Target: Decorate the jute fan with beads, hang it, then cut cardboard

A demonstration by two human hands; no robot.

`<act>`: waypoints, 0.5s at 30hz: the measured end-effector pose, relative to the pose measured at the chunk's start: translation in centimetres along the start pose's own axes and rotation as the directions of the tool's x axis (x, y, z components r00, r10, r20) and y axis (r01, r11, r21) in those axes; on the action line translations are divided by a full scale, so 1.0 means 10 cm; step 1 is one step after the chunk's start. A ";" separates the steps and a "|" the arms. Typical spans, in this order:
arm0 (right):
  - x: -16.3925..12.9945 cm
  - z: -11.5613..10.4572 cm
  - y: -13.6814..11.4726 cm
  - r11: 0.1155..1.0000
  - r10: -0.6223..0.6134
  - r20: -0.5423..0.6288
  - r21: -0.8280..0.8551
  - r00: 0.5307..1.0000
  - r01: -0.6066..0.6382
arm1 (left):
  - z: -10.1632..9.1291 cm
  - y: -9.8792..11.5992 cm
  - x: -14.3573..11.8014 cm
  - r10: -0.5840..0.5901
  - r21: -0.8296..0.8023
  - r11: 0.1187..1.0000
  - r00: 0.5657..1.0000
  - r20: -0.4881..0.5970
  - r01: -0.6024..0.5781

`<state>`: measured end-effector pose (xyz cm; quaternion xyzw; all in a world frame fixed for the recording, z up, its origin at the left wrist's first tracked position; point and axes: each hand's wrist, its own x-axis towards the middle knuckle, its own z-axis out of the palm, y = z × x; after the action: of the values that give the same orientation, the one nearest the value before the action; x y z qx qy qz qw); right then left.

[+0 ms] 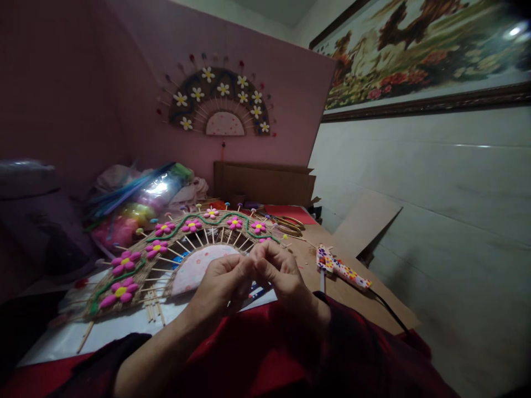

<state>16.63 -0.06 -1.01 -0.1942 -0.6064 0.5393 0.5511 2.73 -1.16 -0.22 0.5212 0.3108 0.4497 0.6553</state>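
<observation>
Nearest the camera, a dark red sleeve (290, 359) covers the lap and right forearm of the person wearing the camera. Just beyond it the left hand (222, 284) and right hand (282, 271) meet fingertip to fingertip, both curled shut in a pinch. What they pinch is too small and dim to name.

The hands hover over the near, straight edge of a half-circle craft fan (174, 254) lying flat on the table (357, 298). Its flat side faces the person and its arc curves away. The fan stretches mostly to the left of the grip, so the left hand is nearer its body, while the right hand sits at its right end. Thin wooden sticks radiate from a pale pink centre piece (199, 265) to a woven rim.

Eight pink flowers (124, 260) with yellow centres can be counted along the rim, joined by a green cord. To the right lies one glue gun (342, 270) in a flowered pattern, with a black cable. A second, finished fan (219, 102) with nine white flowers hangs on the pink wall.
</observation>
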 end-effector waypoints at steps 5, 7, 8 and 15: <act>0.03 -0.02 0.04 0.998 0.051 -0.040 0.038 0.998 -0.049 | -0.02 0.06 -0.02 0.184 0.016 0.983 0.979 -0.092 -0.184; 0.02 -0.01 0.02 0.999 0.040 -0.083 -0.012 0.996 -0.041 | -0.02 0.08 -0.03 0.198 0.032 0.980 0.974 -0.110 -0.195; 0.02 0.00 0.01 0.999 0.031 -0.110 -0.038 0.993 -0.035 | -0.01 0.09 -0.04 0.189 0.039 0.982 0.975 -0.118 -0.186; 0.03 0.01 0.01 0.998 0.021 -0.165 -0.055 0.986 -0.031 | 0.02 0.11 -0.06 0.151 0.052 0.988 0.976 -0.157 -0.145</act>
<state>16.41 0.20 -0.89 -0.2619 -0.5716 0.5109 0.5863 2.37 -1.72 0.86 0.5180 0.3320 0.5315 0.5822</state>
